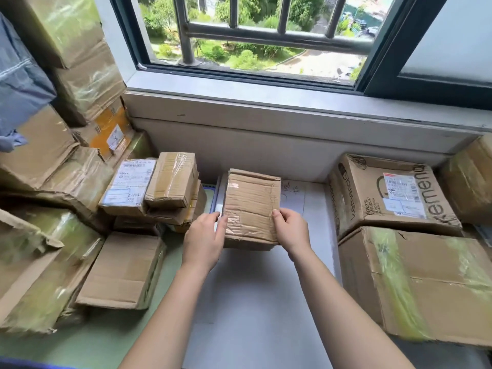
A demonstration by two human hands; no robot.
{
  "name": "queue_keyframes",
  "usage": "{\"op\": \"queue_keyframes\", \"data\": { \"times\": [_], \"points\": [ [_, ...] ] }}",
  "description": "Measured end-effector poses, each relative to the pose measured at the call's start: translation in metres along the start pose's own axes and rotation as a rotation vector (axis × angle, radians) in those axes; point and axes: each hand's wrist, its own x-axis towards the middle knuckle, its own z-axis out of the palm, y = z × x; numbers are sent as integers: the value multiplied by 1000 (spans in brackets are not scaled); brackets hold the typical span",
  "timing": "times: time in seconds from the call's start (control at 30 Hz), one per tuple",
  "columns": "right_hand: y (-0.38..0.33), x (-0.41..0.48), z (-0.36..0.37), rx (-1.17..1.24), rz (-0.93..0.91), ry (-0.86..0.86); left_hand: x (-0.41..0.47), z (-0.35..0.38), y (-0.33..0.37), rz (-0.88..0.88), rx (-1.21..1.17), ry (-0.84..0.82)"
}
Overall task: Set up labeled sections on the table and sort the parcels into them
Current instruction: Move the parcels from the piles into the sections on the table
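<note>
Together, the left hand (205, 235) and right hand (291, 230) hold a small creased brown cardboard parcel (251, 206), each grip pinching one side edge, above a white paper sheet (253, 302).

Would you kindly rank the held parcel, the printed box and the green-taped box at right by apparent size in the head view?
1. green-taped box, though it lies nearest the camera, which flatters it
2. printed box
3. held parcel, clearly the smallest

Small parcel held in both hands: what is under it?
A white sheet, with handwritten marks showing to the right of the small parcel. Any writing directly beneath the parcel is covered and cannot be read.
</note>
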Motion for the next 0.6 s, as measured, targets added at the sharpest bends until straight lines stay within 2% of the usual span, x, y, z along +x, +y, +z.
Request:
{"op": "queue_keyframes", "data": {
  "times": [0.1,0.3,0.6],
  "points": [
    [-10,33,11,-16,7,21,8,3,-8,31,86,9],
    [-26,77,38,-115,28,-1,19,5,-18,-39,204,-10],
    [-23,83,50,-85,63,-61,23,7,-23,-45,194,-23]
  ]
}}
